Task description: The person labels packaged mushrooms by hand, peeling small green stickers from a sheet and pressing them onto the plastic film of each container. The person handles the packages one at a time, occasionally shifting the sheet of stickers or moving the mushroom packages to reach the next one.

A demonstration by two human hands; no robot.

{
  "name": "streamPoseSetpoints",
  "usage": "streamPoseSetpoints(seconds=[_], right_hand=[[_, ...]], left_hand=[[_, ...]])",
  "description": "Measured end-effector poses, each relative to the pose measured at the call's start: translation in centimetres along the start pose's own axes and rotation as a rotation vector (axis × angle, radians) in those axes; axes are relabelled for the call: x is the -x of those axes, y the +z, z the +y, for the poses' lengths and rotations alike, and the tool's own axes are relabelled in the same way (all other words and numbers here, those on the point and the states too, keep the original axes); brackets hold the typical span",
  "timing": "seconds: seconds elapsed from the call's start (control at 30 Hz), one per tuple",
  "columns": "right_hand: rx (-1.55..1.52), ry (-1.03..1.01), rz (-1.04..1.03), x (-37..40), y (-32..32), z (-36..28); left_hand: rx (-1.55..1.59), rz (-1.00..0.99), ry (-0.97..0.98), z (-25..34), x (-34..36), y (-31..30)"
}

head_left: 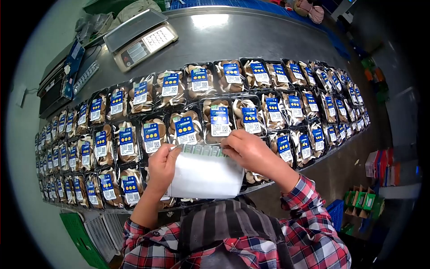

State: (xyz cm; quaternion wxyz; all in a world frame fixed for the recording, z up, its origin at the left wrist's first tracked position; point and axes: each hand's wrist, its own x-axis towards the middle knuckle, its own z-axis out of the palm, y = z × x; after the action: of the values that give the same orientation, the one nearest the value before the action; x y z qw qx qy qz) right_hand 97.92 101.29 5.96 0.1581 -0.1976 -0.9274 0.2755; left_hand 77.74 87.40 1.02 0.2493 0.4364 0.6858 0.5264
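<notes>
A white sheet [206, 177] with a row of small green-and-white labels [201, 149] along its far edge is held up between my hands. My left hand [164, 165] pinches the sheet at its far left corner. At the far right end of the label row, the fingers of my right hand [244, 150] are pressed together on the edge. Just beyond the sheet lies a wrapped tray of mushrooms [219, 120] with a blue label and a small green sticker. Another wrapped tray [186, 129] lies to its left, partly behind the sheet.
Rows of wrapped mushroom trays [170, 87] cover the near part of the metal table [251, 38]. A weighing scale [140, 39] stands at the back left, beside plastic bags. Crates [359, 201] and red packs are on the floor at right. Part of a person shows at the top right.
</notes>
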Motion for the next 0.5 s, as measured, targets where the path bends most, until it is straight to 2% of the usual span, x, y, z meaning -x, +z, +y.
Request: streamPoseSetpoints(seconds=[0.13,0.2,0.27,0.33,0.37,0.4,0.43,0.47,0.5], right_hand=[[0.075,-0.046,0.041,0.1,1.0,0.7],[0.064,-0.085,0.06,0.1,1.6,1.2],[0.12,-0.216,0.002,0.3,1.5,1.7],[-0.071,-0.208,0.027,0.1,1.7,1.4],[-0.219,0.003,0.065,0.0,1.2,1.4],[-0.371,0.242,0.19,-0.1,1.2,2.6],[-0.536,0.534,0.252,-0.5,1.0,4.8],[-0.611,0.649,0.34,-1.6,0.5,6.9],[-0.355,0.665,0.324,-1.7,1.1,11.0]], left_hand=[[0.046,-0.012,-0.049,-0.5,-0.7,0.3],[0.1,-0.041,-0.179,-1.8,-1.4,0.6],[0.1,-0.092,-0.275,-3.8,-2.2,0.9],[0.079,-0.146,-0.327,-4.1,-2.9,0.8],[0.075,-0.155,-0.367,-4.2,-3.0,0.7],[0.069,-0.165,-0.408,-4.2,-3.1,0.6],[0.079,-0.178,-0.41,-3.9,-3.2,0.5],[0.126,-0.167,-0.415,-4.0,-3.0,0.4],[0.171,-0.156,-0.419,-4.0,-2.7,0.3]])
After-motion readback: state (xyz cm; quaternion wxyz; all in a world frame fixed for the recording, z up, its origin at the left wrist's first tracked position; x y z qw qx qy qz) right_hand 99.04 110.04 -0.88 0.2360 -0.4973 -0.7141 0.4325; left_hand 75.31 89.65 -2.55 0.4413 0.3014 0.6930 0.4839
